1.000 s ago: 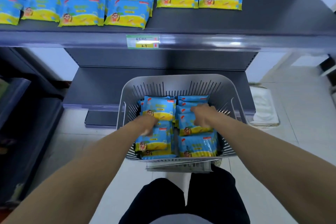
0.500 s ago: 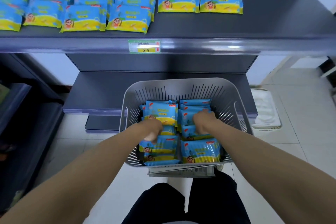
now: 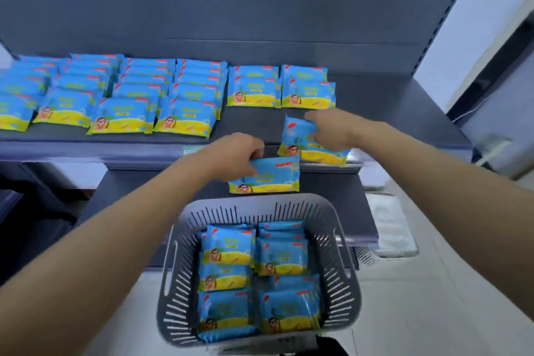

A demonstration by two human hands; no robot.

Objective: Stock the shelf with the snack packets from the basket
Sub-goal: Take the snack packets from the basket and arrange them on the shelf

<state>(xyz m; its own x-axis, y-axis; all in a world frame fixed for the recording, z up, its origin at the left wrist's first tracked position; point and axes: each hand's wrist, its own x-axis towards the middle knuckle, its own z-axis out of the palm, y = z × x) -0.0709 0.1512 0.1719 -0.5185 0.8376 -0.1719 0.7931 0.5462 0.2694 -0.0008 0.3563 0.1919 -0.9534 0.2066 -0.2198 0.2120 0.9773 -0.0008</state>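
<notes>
A grey slotted basket (image 3: 341, 266) in front of me holds several blue-and-yellow snack packets (image 3: 226, 246) in two columns. My left hand (image 3: 234, 157) grips one snack packet (image 3: 271, 175) in the air just below the shelf's front edge. Further right and higher, my right hand (image 3: 329, 131) holds a second packet (image 3: 297, 136) over the front of the dark grey shelf (image 3: 251, 124). Rows of the same packets (image 3: 185, 115) lie overlapped on the shelf, with two short rows (image 3: 254, 89) just behind my hands.
A bare stretch of shelf (image 3: 390, 113) lies right of the rows. A lower shelf (image 3: 138, 185) runs behind the basket. A white tray-like object (image 3: 390, 228) sits on the pale floor at the right. Dark shelving stands at the left.
Both hands have lifted out of the basket, each with a packet, and risen to the upper shelf. My view has tilted up, so the shelf fills more of the frame.
</notes>
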